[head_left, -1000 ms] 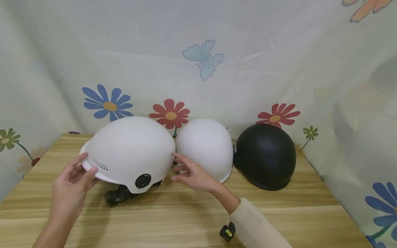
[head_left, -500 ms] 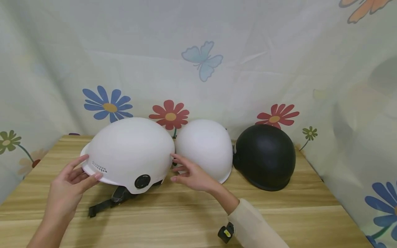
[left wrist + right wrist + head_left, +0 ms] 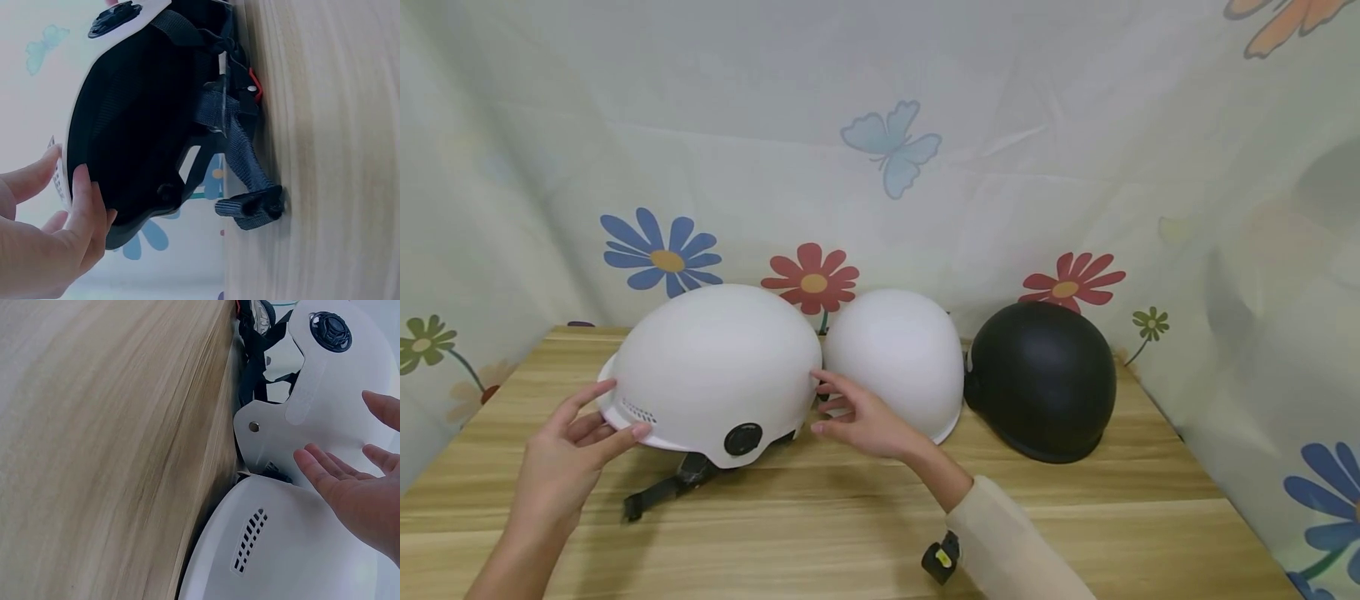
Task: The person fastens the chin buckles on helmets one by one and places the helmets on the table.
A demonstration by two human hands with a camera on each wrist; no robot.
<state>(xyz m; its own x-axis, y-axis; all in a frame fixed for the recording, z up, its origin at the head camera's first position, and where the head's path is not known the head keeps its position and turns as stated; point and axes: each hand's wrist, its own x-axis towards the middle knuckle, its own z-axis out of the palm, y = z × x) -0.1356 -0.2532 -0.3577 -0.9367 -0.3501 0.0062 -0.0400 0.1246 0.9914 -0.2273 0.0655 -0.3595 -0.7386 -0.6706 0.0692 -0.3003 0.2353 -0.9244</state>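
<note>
A white helmet (image 3: pixel 715 367) with side vents and a round black cap on its side stands at the table's left. My left hand (image 3: pixel 561 467) pinches its front brim; in the left wrist view, fingertips (image 3: pixel 81 194) lie at the brim's inner edge. The brim is raised off the table, and a black chin strap (image 3: pixel 247 156) hangs from the dark lining down to the wood. My right hand (image 3: pixel 868 425) is at the helmet's rear with fingers fairly straight; the index fingertip is at the shell, though contact is hard to tell.
A second white helmet (image 3: pixel 895 358) stands close against the first one's rear, partly behind my right hand. A black helmet (image 3: pixel 1045 383) is to its right. The wooden table (image 3: pixel 820 542) ends at a flower-printed curtain (image 3: pixel 745 167) behind.
The chin strap's end has dropped out toward the left and now shows below the brim. My left thumb has shifted a little right along the brim. My right hand has barely moved.
</note>
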